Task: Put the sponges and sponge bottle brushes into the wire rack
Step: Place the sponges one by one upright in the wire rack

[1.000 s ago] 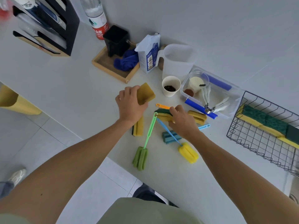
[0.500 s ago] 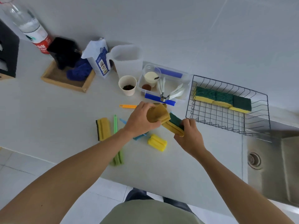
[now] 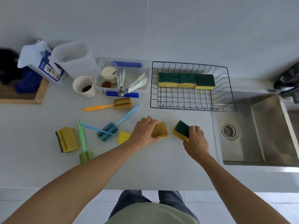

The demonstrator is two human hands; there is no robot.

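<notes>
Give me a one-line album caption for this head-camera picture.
Each hand holds a sponge, left hand and right hand, before the wire rack already holding three.

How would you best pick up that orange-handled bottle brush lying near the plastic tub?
Probably pinch the orange brush mid-handle, coming straight down from above: the thin handle lies flat on the counter, pointing left, with bare space around it.
</notes>
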